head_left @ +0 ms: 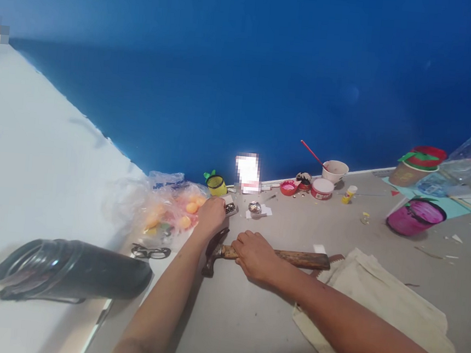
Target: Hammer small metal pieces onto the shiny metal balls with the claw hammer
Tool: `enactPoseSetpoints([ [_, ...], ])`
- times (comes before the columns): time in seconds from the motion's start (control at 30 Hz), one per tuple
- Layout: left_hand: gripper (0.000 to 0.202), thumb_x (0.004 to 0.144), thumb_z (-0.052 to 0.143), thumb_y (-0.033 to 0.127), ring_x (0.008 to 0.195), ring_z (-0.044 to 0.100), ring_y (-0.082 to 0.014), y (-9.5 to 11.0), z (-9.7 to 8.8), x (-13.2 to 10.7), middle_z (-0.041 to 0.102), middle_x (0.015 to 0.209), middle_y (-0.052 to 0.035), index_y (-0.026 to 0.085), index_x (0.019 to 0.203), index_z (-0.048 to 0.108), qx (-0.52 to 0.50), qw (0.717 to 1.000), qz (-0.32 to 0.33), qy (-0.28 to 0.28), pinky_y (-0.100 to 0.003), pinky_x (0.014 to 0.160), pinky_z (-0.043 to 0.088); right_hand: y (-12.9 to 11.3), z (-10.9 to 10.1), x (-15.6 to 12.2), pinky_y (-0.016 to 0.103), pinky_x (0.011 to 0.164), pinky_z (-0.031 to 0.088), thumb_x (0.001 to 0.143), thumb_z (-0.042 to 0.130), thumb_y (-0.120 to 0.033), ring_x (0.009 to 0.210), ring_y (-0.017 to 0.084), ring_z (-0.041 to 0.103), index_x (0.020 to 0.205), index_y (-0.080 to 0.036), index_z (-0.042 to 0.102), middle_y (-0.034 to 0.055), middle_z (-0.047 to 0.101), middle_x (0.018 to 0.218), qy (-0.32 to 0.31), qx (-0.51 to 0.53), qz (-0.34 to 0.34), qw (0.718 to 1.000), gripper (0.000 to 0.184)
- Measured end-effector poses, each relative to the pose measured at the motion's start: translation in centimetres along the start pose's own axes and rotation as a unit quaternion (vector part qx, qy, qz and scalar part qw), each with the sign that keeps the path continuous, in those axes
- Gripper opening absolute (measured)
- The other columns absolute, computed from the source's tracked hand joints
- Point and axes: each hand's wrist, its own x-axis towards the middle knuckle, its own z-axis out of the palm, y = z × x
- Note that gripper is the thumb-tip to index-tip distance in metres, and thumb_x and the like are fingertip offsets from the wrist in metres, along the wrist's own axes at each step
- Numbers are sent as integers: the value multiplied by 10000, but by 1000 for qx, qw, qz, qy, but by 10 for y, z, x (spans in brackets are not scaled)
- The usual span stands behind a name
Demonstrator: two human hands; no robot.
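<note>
A claw hammer (302, 259) with a worn wooden handle and dark metal head lies across the grey table. My right hand (253, 255) is closed round its handle close to the head. Farther forward, my left hand (211, 215) has its fingers curled at a small white box (230, 205) of dark, shiny bits. Its fingertips are partly hidden, but it appears to grip the box's near side. Just right of that box, a silvery lump (254, 206) rests on a piece of white paper (265, 212).
Left are a dark bottle (87, 268), glasses (150, 252) and a plastic bag (171, 204) with orange balls. Along the blue wall stand a yellow cup (217, 185), red paint pot (289, 188) and bowl (335, 170). Right are folded cloth (388, 311) and a magenta cup (415, 218).
</note>
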Motion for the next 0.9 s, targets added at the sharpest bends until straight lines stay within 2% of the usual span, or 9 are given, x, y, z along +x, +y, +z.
enactPoseSetpoints([
  [0.43, 199, 880, 520, 162, 932, 665, -224, -6, 0, -1, 733, 1004, -109, 165, 877, 719, -75, 996, 8, 43, -282, 753, 451, 1, -7, 0, 382, 850, 449, 952, 631, -291, 1068, 289, 591, 1119, -141, 684, 134, 664, 1128, -3, 10, -5, 1000, 231],
  [0.73, 164, 854, 559, 112, 919, 652, -240, -9, 6, -4, 718, 977, -130, 165, 762, 684, -138, 989, 6, 47, -307, 771, 441, 5, -3, 0, 374, 860, 446, 932, 636, -277, 1055, 278, 585, 1097, -149, 678, 127, 657, 1111, 4, 30, -8, 1000, 213],
  [0.9, 146, 836, 564, 106, 889, 648, -226, -5, -2, -12, 703, 927, -116, 167, 739, 655, -193, 979, 5, 69, -320, 797, 460, 2, -4, -3, 373, 889, 443, 911, 633, -252, 1065, 275, 598, 1072, -154, 694, 134, 669, 1129, 10, 71, 4, 997, 198],
])
